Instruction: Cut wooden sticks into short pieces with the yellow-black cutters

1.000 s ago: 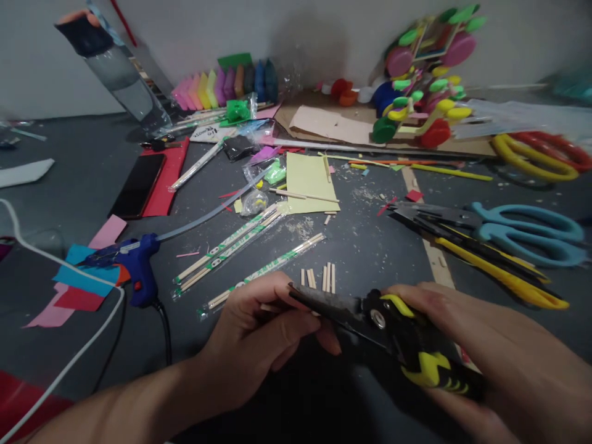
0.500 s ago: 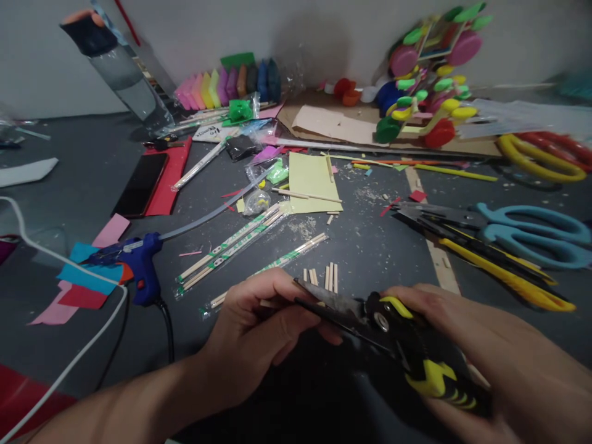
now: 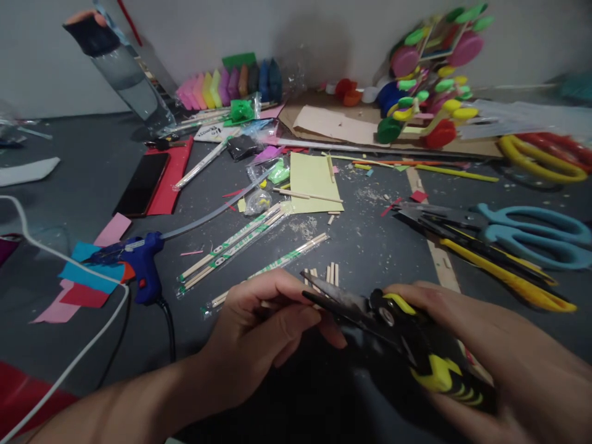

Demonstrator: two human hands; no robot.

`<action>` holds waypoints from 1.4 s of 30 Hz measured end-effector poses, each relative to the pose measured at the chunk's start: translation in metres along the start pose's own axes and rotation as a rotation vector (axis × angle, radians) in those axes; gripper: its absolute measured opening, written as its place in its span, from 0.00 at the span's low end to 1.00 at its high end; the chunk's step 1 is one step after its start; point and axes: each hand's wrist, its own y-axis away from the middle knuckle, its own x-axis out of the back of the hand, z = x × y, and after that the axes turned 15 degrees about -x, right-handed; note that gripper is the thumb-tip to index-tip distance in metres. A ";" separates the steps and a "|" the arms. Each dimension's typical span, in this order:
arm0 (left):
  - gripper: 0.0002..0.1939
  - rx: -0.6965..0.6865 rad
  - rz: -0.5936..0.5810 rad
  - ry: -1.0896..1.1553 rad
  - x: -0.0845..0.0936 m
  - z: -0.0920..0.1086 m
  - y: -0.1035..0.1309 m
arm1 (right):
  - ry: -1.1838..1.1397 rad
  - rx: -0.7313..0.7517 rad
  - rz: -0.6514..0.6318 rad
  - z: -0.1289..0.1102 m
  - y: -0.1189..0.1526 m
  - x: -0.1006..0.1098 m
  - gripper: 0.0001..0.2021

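My right hand (image 3: pixel 504 345) is wrapped round black-and-yellow snips (image 3: pixel 393 327), whose blades point left and stand slightly apart. A strip of pale wood shows beside the snips' handle in that hand. Just left of the blade tips, my left hand (image 3: pixel 272 320) is closed in a pinch of thumb and forefinger. A pale sliver shows inside its curled fingers, but most of what it holds is hidden. Several short cut wooden sticks (image 3: pixel 333 272) stand in a row on the table behind the blades. Paper-wrapped chopsticks (image 3: pixel 235 246) lie beyond my left hand.
On the left lie a blue glue gun (image 3: pixel 147 271), a white cable (image 3: pixel 69 365) and a phone (image 3: pixel 142 184). To the right are blue-handled scissors (image 3: pixel 536 222) and a yellow cutter (image 3: pixel 509 274). A water bottle (image 3: pixel 129 80) and colourful wheeled models (image 3: pixel 430 111) stand at the back.
The snips have drawn slightly right, away from my left fingertips, together with my right hand. My left hand stays almost where it was, still pinched.
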 end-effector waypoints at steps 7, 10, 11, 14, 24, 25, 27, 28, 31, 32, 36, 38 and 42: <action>0.08 0.009 -0.038 0.012 0.004 -0.004 0.002 | 0.020 0.113 -0.006 -0.001 -0.005 0.000 0.32; 0.09 0.009 -0.037 0.036 0.005 -0.004 0.002 | 0.063 0.118 -0.014 0.001 -0.004 0.001 0.29; 0.09 0.008 -0.036 0.038 0.005 -0.004 0.002 | 0.073 0.121 -0.013 0.001 -0.003 0.001 0.28; 0.08 0.009 -0.029 0.018 0.004 -0.004 0.001 | 0.066 0.125 -0.009 0.002 -0.002 0.002 0.27; 0.05 -0.028 -0.018 0.002 0.003 -0.002 0.000 | 0.057 0.118 -0.015 -0.004 -0.007 0.006 0.24; 0.06 -0.023 -0.018 0.013 0.003 -0.003 0.001 | 0.064 0.119 -0.017 -0.005 -0.008 0.007 0.24; 0.07 -0.018 -0.013 0.039 0.004 -0.003 0.002 | 0.071 0.130 -0.016 -0.007 -0.009 0.008 0.24; 0.07 -0.017 -0.012 0.049 0.004 -0.004 0.002 | 0.070 0.135 -0.013 -0.007 -0.010 0.008 0.25; 0.08 -0.008 -0.016 0.045 0.004 -0.004 0.002 | 0.048 0.123 -0.016 -0.006 -0.011 0.006 0.24; 0.08 -0.010 -0.024 0.042 0.004 -0.005 0.002 | 0.046 0.110 -0.021 -0.005 -0.011 0.005 0.23; 0.08 -0.027 -0.049 0.042 0.005 -0.004 0.002 | 0.048 0.071 -0.040 -0.003 -0.007 0.004 0.23; 0.08 -0.033 -0.055 0.034 0.005 -0.004 0.002 | 0.033 0.059 -0.052 -0.002 -0.005 0.003 0.24; 0.06 -0.021 -0.054 0.010 0.003 -0.002 0.001 | 0.010 0.067 -0.031 0.000 -0.002 0.001 0.26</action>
